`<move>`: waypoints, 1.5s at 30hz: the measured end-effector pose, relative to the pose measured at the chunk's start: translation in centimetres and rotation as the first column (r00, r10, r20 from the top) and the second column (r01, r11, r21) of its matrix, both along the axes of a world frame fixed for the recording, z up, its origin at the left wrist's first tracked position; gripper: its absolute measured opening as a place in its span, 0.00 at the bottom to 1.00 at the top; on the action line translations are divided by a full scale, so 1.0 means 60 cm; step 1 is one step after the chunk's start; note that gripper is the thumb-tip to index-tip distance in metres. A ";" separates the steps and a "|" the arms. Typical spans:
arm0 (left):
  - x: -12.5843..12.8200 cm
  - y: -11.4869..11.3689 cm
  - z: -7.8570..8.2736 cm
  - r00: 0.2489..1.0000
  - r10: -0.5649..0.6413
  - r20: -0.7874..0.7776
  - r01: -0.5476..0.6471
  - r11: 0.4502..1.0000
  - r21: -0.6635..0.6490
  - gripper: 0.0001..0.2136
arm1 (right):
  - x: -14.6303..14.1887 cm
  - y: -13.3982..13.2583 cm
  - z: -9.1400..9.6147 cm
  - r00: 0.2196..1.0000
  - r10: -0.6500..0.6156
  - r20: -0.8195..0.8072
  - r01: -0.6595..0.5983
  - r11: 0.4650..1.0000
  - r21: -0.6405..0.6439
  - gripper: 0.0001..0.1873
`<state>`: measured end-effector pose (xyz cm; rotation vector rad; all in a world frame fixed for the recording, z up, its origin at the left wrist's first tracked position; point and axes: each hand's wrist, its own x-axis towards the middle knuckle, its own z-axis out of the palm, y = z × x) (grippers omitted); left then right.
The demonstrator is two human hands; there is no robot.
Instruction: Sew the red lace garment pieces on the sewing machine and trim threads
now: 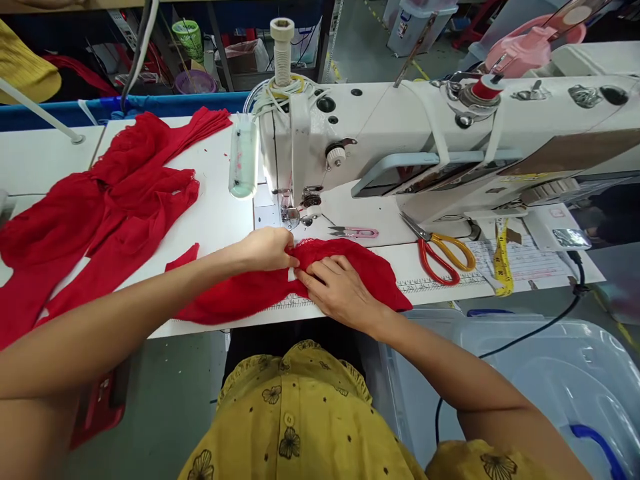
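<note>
A small piece of red lace fabric [370, 270] lies on the white sewing table [220, 213], just in front of the needle and presser foot [290, 213] of the white sewing machine [400, 127]. My left hand [267, 248] pinches the fabric's upper edge with its fingers closed. My right hand [337, 290] rests on top of the fabric, fingers curled and pressing it down next to the left hand. Both hands meet at the middle of the piece, a short way before the needle.
A pile of red fabric [110, 200] spreads over the table's left. Pink thread snips [357, 232], orange-handled scissors [443, 252] and a yellow tape measure [501, 263] lie to the right. A clear plastic bin [550, 380] stands at the lower right.
</note>
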<state>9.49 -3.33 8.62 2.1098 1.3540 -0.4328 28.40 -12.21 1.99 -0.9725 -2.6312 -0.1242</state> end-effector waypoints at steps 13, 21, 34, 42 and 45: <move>0.021 0.006 0.008 0.979 0.199 0.036 -0.187 0.959 -0.211 0.13 | 0.000 0.003 0.001 0.999 0.012 -0.039 -0.011 1.000 0.027 0.12; 0.003 -0.016 0.005 0.975 0.145 0.171 -0.120 0.982 -0.145 0.13 | 0.013 0.000 0.012 0.974 -0.039 -0.225 0.038 0.999 -0.011 0.11; -0.111 -0.125 0.024 0.833 -0.546 -0.094 0.065 -0.072 0.995 0.07 | -0.015 -0.033 0.133 0.900 0.089 -0.426 -0.130 0.989 -0.069 0.11; -0.149 -0.173 -0.033 0.845 -0.534 0.028 -0.081 -0.076 0.994 0.09 | -0.070 -0.040 0.080 0.678 -0.206 -0.706 -0.198 0.873 -0.445 0.12; -0.151 -0.179 -0.037 0.846 -0.526 0.083 -0.121 -0.038 0.992 0.09 | -0.103 -0.039 0.050 0.599 -0.256 -0.759 -0.325 0.788 -0.522 0.23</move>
